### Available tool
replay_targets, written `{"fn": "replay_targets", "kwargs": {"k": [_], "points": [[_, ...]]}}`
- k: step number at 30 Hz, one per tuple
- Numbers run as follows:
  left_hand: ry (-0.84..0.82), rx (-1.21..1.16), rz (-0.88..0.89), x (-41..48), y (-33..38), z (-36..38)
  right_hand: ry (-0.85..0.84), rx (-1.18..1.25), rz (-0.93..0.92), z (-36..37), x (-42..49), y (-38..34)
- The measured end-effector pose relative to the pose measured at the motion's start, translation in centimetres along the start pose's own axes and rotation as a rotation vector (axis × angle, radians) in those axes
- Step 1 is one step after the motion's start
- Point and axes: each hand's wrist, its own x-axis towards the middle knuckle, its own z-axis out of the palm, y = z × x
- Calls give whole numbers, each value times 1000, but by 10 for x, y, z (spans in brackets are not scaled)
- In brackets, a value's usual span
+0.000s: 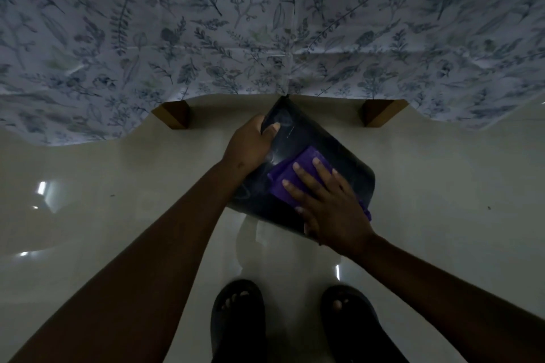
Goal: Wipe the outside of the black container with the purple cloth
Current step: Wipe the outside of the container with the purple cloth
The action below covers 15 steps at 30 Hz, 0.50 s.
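The black container (306, 132) is held in the air in front of me, tilted, with its smooth outer face turned up and its far end near the tablecloth's edge. My left hand (250, 144) grips its upper left edge, thumb on the face. A folded purple cloth (298, 168) lies flat on the container's face. My right hand (327, 203) presses down on the cloth with fingers spread, covering its lower half. A bit of purple shows past my right hand at the container's lower right corner. The container's underside and inside are hidden.
A table draped in a white cloth with blue leaf print (265, 23) fills the upper view; two brown wooden legs (174, 113) (379, 112) show below its hem. Glossy pale floor tiles (118, 200) spread beneath. My feet in black sandals (239, 318) stand at the bottom.
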Motion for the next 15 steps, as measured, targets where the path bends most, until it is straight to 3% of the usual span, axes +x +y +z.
{"fn": "replay_targets", "kwargs": {"k": [4,6,8,11,15], "points": [[2,-55,-2,-14,-7,-1,101,279,335,-21,52,22],[16,-66,-17,-22,-11,0,65,466,434,-25,77,37],[17,-33,-34,-21,-11,0,36,538,422,-23,80,41],[-37,104,-45,-4,-6,-4,80,325,288,-14,48,17],[-89,71,-107,15,11,0,90,151,104,-4,11,-11]]}}
